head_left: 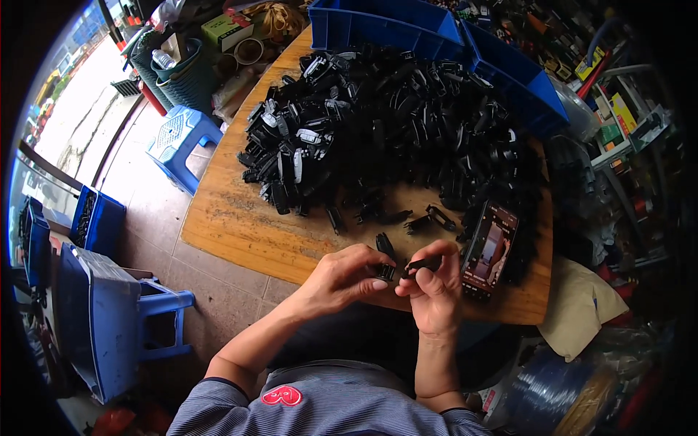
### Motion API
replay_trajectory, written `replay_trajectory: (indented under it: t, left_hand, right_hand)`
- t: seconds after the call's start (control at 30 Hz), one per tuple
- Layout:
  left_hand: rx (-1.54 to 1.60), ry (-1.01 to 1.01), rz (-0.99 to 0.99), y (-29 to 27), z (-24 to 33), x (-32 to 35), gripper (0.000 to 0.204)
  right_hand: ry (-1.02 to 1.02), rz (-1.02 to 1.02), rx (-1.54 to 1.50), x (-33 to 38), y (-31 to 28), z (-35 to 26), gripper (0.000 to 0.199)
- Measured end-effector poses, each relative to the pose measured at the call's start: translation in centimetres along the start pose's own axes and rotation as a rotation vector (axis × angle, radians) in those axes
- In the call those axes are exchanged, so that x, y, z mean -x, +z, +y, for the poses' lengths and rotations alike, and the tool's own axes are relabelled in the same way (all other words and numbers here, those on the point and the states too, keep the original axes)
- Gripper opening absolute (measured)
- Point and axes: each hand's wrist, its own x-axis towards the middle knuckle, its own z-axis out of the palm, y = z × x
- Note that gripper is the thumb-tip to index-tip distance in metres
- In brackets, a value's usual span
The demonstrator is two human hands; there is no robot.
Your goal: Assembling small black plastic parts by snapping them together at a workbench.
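The left hand [340, 277] pinched a black, plastic-looking part [385, 272], the right hand [436, 294] a slim black piece [424, 264], close together at the brown wooden tabletop's [240, 232] near edge; light fingertip grips probably served control best.

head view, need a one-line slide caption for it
Left hand and right hand, each holding a small black part, at a wooden table bearing a heap of black pieces.

The left hand [343, 275] partly hides a black part [384, 272], the right hand [438, 291] covers some of a dark piece [427, 263], detail mid-heap [378, 131] is lost in darkness, and the top edge crops a blue bin [392, 35].
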Motion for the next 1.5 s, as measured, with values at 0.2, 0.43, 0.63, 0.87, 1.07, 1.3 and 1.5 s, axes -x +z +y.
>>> replay_trajectory:
  t: [0.2,0.43,0.63,0.87,1.07,1.3,1.5]
  left_hand:
    - [-0.1,0.11,0.037,0.0,-0.5,0.2,0.029]
    - [-0.134,0.178,0.029,0.0,-0.8,0.3,0.03]
    - [-0.307,0.421,-0.023,-0.5,0.1,0.7,0.034]
    - [-0.145,0.2,-0.138,-0.4,0.0,0.7,0.044]
    - [0.314,-0.068,-0.14,1.6,-0.1,1.6,0.06]
    - [1.205,-0.135,-0.046,-1.8,-1.4,0.3,0.047]
    - [1.52,-0.196,-0.094,-1.1,-2.5,-0.4,0.046]
  right_hand:
    - [0.125,-0.03,-0.022,0.3,-0.2,0.7,0.019]
    - [0.192,-0.134,0.1,0.3,-0.6,0.4,0.014]
    - [0.458,-0.233,-0.038,0.8,-1.3,0.1,0.013]
    - [-0.147,-0.268,0.708,0.6,-0.2,-0.2,0.03]
    - [-0.397,-0.218,0.923,-0.6,0.3,1.2,0.031]
    - [-0.501,-0.222,1.795,-5.0,-1.6,-2.3,0.032]
    - [-0.516,-0.16,1.58,-4.5,-2.1,-1.4,0.027]
